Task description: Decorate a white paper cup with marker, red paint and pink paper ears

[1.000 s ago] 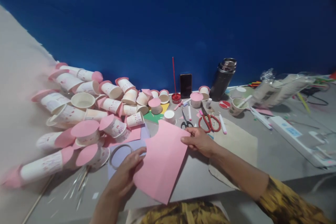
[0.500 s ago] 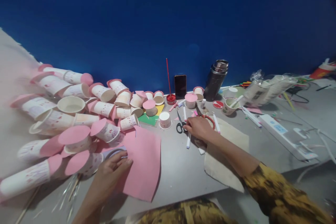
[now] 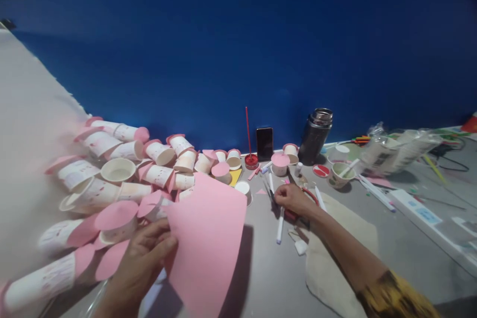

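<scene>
This looks like a handicraft workspace, with decorated paper cups [image 3: 158, 176] heaped toward the surface's [image 3: 268, 278] left edge, a pink sheet [image 3: 206, 238], markers [image 3: 279, 228] and a power strip [image 3: 417, 212].

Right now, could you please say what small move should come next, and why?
Probably bring the dark scissors to the pink paper: the right hand has the scissors at its fingertips, while the left hand holds the paper up.

You had one large pink sheet [image 3: 208, 238], two pairs of scissors [image 3: 273, 195], one phone [image 3: 265, 144], one dark flask [image 3: 314, 140], one red stick [image 3: 247, 131], one power strip [image 3: 423, 218] and over a dozen paper cups [image 3: 78, 175].
</scene>
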Available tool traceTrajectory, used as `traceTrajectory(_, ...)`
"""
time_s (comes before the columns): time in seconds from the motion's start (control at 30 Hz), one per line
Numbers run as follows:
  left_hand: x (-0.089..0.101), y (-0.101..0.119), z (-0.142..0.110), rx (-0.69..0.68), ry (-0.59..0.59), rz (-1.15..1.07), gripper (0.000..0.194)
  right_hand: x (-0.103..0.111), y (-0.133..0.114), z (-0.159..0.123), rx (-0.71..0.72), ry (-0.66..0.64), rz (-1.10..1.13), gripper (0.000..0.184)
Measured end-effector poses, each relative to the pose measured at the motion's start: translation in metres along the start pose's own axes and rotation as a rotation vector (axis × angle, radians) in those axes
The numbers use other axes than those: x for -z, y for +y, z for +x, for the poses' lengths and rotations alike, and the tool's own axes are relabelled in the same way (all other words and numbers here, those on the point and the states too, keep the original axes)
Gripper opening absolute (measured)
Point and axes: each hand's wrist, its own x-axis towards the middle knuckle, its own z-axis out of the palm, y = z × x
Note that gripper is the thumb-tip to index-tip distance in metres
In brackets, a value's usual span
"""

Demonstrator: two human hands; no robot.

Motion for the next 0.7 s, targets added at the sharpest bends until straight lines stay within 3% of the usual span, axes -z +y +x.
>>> traceTrajectory(0.17,-0.017,0.01,0.022,0.03,0.01,-0.106,0.048,0.004,0.011,-0.003,0.102,-0.083,0.391,0.052)
traceTrajectory(0.3,-0.031,0.02,0.038,0.041,-0.084,-0.092,0.046,0.001,0.014,-0.007,0.082,-0.318,0.942,0.044)
traceTrajectory(0.4,-0.031,0.026,0.048,0.033,-0.134,-0.025,0.042,0.001,0.009,-0.013,0.019,-0.365,1.171,0.045)
traceTrajectory(0.53,-0.029,0.031,0.057,0.03,-0.255,0.095,0.032,-0.002,-0.001,-0.018,0.002,-0.343,1.266,0.065)
traceTrajectory(0.7,-0.043,0.031,0.059,0.042,-0.323,0.149,0.028,-0.016,-0.008,-0.025,0.108,-0.367,1.121,0.079)
